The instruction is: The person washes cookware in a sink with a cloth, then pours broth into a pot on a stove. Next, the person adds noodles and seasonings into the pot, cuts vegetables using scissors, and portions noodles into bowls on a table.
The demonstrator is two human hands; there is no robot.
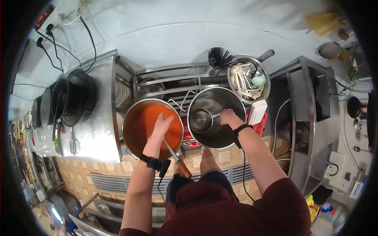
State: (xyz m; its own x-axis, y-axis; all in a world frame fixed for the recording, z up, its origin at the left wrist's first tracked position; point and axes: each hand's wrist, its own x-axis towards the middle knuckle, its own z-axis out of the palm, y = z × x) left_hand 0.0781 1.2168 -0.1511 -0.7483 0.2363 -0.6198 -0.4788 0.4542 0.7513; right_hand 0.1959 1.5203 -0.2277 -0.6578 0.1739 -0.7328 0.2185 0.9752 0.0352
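Note:
A big metal pot of orange liquid (143,122) is on the left. Over it, my left hand (160,125) has its fingers apart, with nothing visible between them. A metal handle with a wooden end (183,167) slants out over the pot's near rim, close to my left wrist; its far end is hidden. Beside this pot is a second large metal pot (218,139), with no food visible in it. My right hand (228,117) grips the short handle of a round metal dipper (200,120) inside the second pot.
Behind the pots are a metal rack (169,74), a black-bristled brush (219,58) and a bowl of utensils and pale cloth-like strips (248,80). White containers (258,112) sit at right. Black pans (80,94) stand on the left steel counter (100,133). Steel shelving (311,118) rises at right.

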